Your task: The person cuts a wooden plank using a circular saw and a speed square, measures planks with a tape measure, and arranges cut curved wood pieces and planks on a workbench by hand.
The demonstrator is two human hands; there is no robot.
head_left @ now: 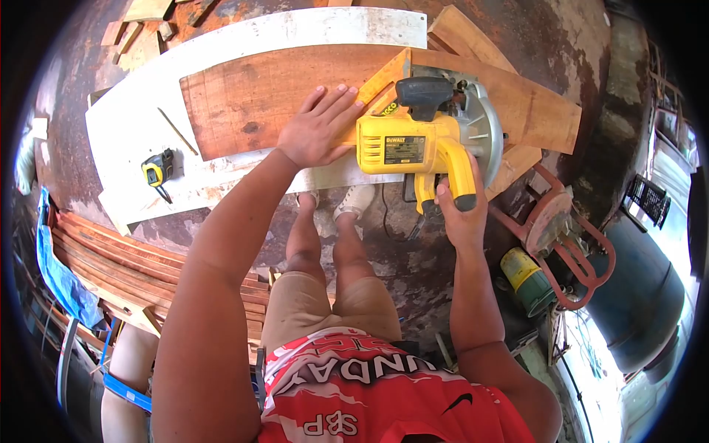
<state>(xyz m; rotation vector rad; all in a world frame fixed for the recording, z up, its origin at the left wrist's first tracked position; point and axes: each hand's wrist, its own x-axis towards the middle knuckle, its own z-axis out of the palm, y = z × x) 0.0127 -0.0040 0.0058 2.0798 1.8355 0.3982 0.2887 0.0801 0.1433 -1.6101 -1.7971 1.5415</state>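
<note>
My right hand (465, 203) is closed around the rear handle of the yellow circular saw (391, 144), which sits across the long wooden board (258, 96), right of its middle. My left hand (317, 131) lies palm down, fingers extended and slightly apart — gripping nothing, just resting on the board and against the yellow square (385, 77) beside the saw. Under the board spreads a white sheet (133, 125). On it, past the board's left end, lie a thin stick (177, 131) and a black-and-yellow tape measure (156, 170) — near each other but apart.
</note>
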